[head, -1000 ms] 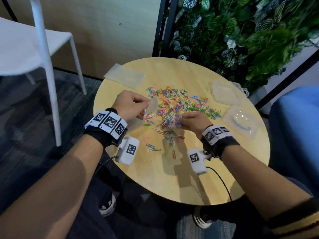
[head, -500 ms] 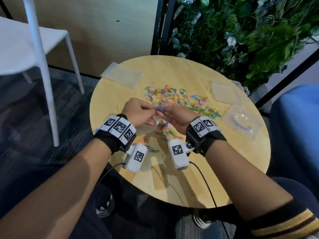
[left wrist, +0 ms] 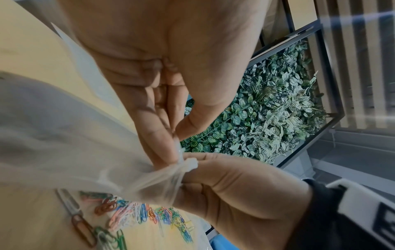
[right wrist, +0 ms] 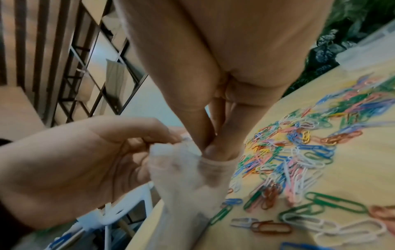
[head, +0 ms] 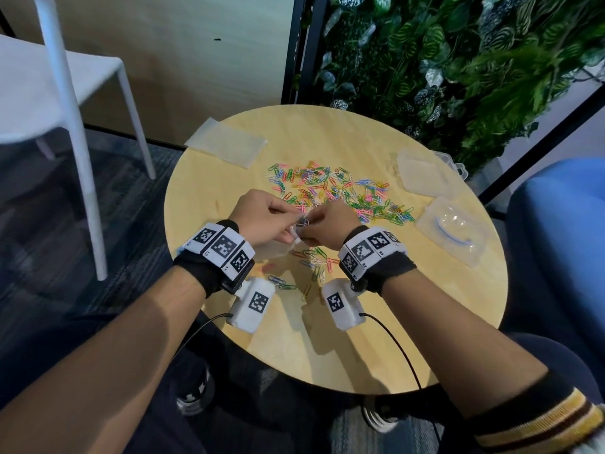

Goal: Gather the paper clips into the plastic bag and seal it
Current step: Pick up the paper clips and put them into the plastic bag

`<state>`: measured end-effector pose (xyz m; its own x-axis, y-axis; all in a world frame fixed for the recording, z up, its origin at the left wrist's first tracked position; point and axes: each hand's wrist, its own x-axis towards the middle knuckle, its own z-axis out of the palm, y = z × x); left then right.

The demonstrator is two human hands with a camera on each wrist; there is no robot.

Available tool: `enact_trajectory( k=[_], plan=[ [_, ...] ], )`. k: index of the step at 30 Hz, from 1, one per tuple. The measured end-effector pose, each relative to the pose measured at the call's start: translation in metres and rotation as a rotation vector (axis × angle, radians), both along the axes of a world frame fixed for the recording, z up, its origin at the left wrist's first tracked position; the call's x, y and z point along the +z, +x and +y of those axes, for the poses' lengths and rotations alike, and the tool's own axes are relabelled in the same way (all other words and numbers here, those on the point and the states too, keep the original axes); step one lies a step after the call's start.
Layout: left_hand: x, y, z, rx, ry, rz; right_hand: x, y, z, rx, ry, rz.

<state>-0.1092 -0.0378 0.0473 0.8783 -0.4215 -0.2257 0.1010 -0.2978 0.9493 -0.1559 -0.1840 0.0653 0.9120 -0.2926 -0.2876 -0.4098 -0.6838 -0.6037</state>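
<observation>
A heap of coloured paper clips (head: 340, 194) lies across the middle of the round wooden table (head: 376, 339), and the right wrist view shows the paper clips (right wrist: 299, 152) close up. Just above the table's near side, my left hand (head: 288, 224) pinches the rim of a small clear plastic bag (head: 281, 249) between thumb and fingers. My right hand (head: 314, 224) meets it, thumb and forefinger pinched together and pushed into the bag's mouth (right wrist: 205, 157). A pale clip shows between the two hands; whatever else the right hand holds is hidden. The bag (left wrist: 74, 152) hangs bunched below.
Two more flat plastic bags (head: 226, 144) (head: 422, 173) and a clear plastic box (head: 451, 231) lie near the table's far and right edges. Loose clips (head: 314, 260) sit under my wrists. A white chair (head: 65, 93) stands left, a plant wall (head: 458, 60) behind, and a blue seat (head: 563, 240) right.
My right hand left the clip heap and came left to the bag's mouth. My left hand drew the bag nearer to me. Both hands now touch at the bag.
</observation>
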Motion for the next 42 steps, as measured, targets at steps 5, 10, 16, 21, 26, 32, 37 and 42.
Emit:
enact_trajectory(
  k=[5, 10, 16, 21, 26, 32, 37, 42],
  plan=[
    [-0.001, -0.002, 0.000, -0.024, -0.003, 0.006, 0.001, 0.000, 0.001, 0.065, -0.106, 0.000],
    [0.000, 0.001, 0.001, -0.021, 0.004, -0.035, -0.001, 0.006, 0.007, 0.048, -0.108, 0.043],
    [0.007, 0.003, 0.013, -0.014, 0.011, -0.083, 0.002, 0.001, 0.012, 0.215, -0.268, -0.165],
    [0.012, 0.015, 0.025, 0.117, 0.118, -0.248, 0.010, -0.008, 0.007, 0.064, 0.178, -0.454],
    [0.020, 0.034, 0.048, 0.225, 0.161, -0.319, -0.030, -0.028, 0.031, 0.424, -0.109, -0.275],
    [0.020, 0.031, 0.050, 0.217, 0.131, -0.292, -0.084, -0.058, 0.054, 0.948, -0.634, 0.004],
    [0.020, 0.029, 0.048, 0.192, 0.106, -0.257, -0.081, -0.079, 0.014, 0.981, -0.817, 0.004],
    [0.026, 0.023, 0.043, 0.144, 0.104, -0.258, -0.076, -0.061, -0.035, 0.792, -0.898, 0.109]
  ],
)
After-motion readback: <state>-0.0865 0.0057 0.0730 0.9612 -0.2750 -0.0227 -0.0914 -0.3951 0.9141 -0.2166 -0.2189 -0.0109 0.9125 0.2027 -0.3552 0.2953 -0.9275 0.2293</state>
